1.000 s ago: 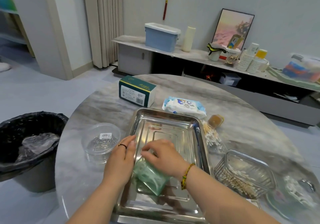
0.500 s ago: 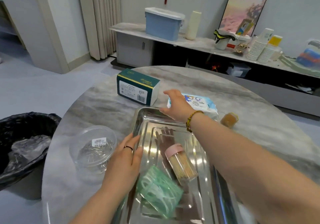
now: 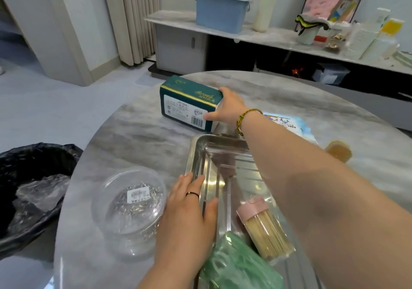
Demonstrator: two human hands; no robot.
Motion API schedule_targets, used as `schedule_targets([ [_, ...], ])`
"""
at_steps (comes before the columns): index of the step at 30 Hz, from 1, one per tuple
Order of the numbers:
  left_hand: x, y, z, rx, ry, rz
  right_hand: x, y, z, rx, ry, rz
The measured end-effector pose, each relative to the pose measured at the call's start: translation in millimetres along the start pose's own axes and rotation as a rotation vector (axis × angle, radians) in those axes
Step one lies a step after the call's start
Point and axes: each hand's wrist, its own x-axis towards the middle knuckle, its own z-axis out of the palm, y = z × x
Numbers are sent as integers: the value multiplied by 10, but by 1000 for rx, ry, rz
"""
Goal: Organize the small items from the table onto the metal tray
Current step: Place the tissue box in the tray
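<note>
The green box (image 3: 189, 103), far on the marble bench (image 3: 133, 137), is held at its right end by the right hand (image 3: 229, 108), the grip closed round it. The left hand (image 3: 189, 213) is laid flat, grip open, on the left rim of the metal tray (image 3: 196, 152). A toothpick jar (image 3: 265, 228) and a green packet (image 3: 236, 264) are lying in the tray's near part. A clear tub (image 3: 129, 206) is set just left of the tray. A wipes pack (image 3: 287, 125) on the right is partly hidden by the forearm. A black bin (image 3: 33, 188) is seen on the floor at left.

Table (image 3: 138, 137): tray (image 3: 196, 146), box (image 3: 189, 103), perhaps wipes (image 3: 289, 125)
</note>
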Motion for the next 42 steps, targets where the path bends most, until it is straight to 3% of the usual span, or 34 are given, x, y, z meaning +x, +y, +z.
schedule_targets([
  [7, -2, 9, -6, -12, 11, 13, -136, -78, 63, 238, -34, 35],
  [13, -26, 47, 23, -72, 30, 57, -335, 43, -77, 502, 111, 158],
  [17, -57, 68, 41, 42, -19, 69, -510, 81, -378, 541, 211, 104],
  [24, -72, 80, 57, 56, 6, 40, -1145, 251, -515, 311, 283, -149],
  [33, -138, 142, 17, -12, 58, 29, -1844, 711, -286, -67, 319, -334],
  [39, -143, 144, 16, 35, 42, 53, -2024, 761, -311, -245, 114, -191],
  [42, -140, 133, 16, 59, 30, 64, -2064, 684, -383, -158, 38, -164],
])
